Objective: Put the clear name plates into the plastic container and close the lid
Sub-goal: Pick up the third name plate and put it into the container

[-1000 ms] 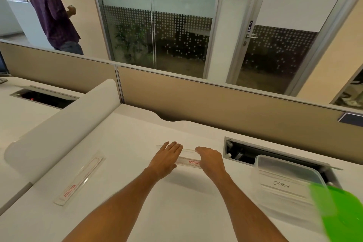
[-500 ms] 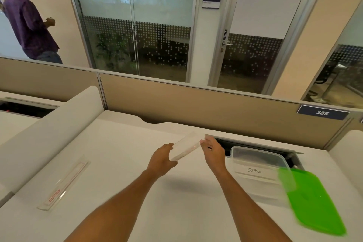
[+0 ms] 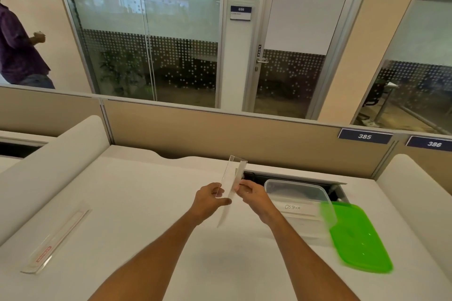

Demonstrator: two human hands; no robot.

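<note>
Both hands have brought the clear name plate (image 3: 231, 187) up off the worktop (image 3: 146, 203), where it lay flat a second ago; it now stands nearly on end, the left hand (image 3: 210, 200) and right hand (image 3: 253, 194) pinching its lower half from either side. The open plastic container (image 3: 297, 199) sits just right of them, its green lid (image 3: 355, 237) leaning against its near corner. A second name plate (image 3: 56, 239) lies flat, far left.
</note>
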